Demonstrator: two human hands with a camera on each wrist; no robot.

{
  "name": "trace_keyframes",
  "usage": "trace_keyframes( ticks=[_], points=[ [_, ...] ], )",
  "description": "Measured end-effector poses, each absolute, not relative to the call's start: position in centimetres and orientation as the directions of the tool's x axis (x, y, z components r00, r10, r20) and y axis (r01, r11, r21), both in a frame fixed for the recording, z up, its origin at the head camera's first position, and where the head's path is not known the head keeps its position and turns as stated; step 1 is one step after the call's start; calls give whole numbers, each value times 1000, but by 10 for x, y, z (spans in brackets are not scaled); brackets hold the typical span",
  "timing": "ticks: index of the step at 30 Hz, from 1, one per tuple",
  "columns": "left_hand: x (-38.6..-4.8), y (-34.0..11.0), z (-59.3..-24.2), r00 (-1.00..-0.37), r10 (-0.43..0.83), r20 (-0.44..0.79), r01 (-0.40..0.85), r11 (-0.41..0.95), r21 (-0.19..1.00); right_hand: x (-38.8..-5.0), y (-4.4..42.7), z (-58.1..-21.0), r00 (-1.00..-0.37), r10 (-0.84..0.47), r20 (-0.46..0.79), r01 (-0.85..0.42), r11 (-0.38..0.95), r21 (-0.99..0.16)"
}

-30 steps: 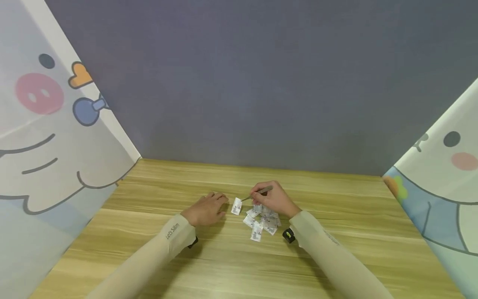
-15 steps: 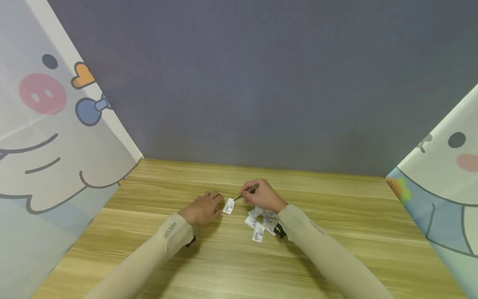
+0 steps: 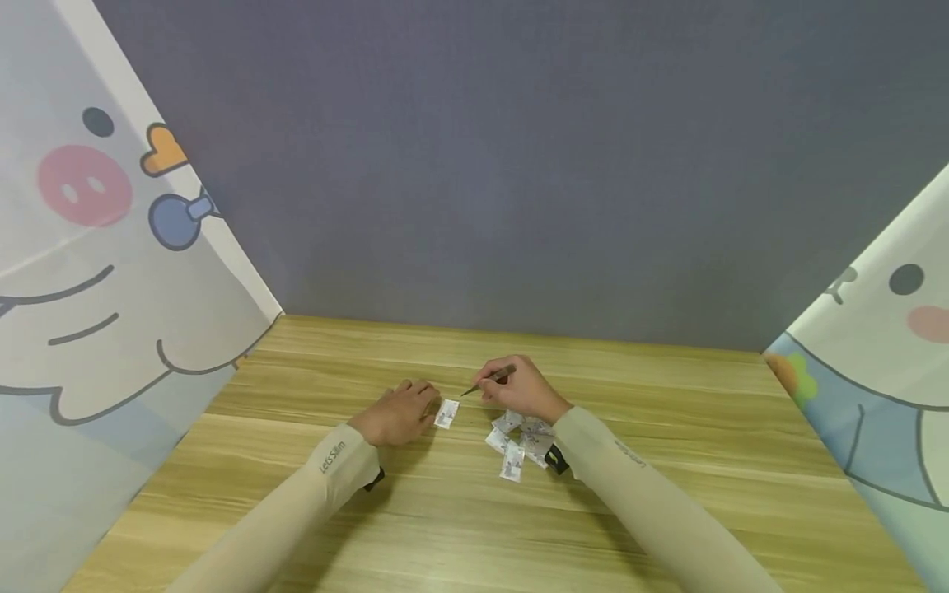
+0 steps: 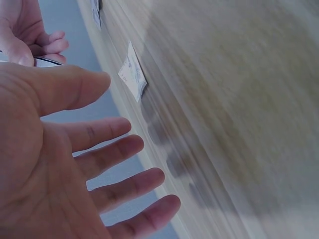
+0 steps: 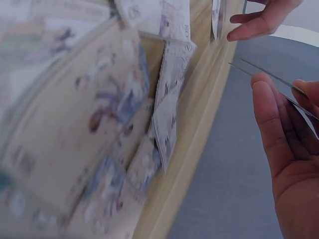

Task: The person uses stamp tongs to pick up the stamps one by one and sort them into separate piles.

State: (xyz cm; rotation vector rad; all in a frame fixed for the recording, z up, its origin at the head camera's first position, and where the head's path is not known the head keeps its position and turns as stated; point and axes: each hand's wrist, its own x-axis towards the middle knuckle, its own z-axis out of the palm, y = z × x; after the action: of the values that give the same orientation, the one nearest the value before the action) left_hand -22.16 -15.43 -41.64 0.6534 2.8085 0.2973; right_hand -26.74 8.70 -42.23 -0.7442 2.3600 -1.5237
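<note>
In the head view, a single stamp [image 3: 446, 413] lies on the worktop [image 3: 445, 511] at 3 o'clock from the left hand [image 3: 404, 414], just beside its fingers; whether they touch it I cannot tell. A second ago it lay well clear of that hand, with the tips of the tweezers [image 3: 504, 373] at its edge. Now it sits farther toward 9 o'clock, and the tweezers stand off it, their tips between 1 and 2 o'clock from the stamp and pointing toward 8 o'clock.

The right hand [image 3: 522, 389] pinches the tweezers between thumb and fingers; the right wrist view shows the two tips slightly parted, with nothing between them. The left hand holds nothing: in the left wrist view its fingers are straight and spread, palm toward the camera, the thumb near the stamp.

The pile of stamps [image 3: 511, 455] lies between 3 and 4 o'clock from the single stamp, well apart from it, its pieces overlapping at odd angles. My reading is that this one piece has been let go and set apart from the rest, leaving the tweezers free.
</note>
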Motion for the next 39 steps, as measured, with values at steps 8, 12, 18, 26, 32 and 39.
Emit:
trace_keyframes(
  ticks=[8, 12, 18, 26, 32, 39],
  points=[
    [-221, -150, -417, -853, 493, -172, 442, 857, 263, -259, 111, -412, -870, -486, 88, -278, 335, -900],
    [-222, -146, -417, -840, 519, -157, 470, 841, 268, -257, 123, -411, -881, -463, 102, -286, 347, -893],
    [-224, -136, -418, -816, 562, -133, 511, 810, 288, -252, 144, -412, -888, -441, 130, -302, 346, -889],
    [-223, -121, -416, -780, 609, -144, 559, 781, 279, -244, 169, -416, -900, -400, 174, -354, 434, -828],
    [-221, -110, -417, -756, 639, -141, 589, 758, 279, -221, 176, -389, -901, -401, 167, -351, 445, -824],
    [-218, -96, -419, -722, 679, -134, 631, 725, 275, -223, 197, -401, -906, -397, 145, -324, 435, -840]
  ],
)
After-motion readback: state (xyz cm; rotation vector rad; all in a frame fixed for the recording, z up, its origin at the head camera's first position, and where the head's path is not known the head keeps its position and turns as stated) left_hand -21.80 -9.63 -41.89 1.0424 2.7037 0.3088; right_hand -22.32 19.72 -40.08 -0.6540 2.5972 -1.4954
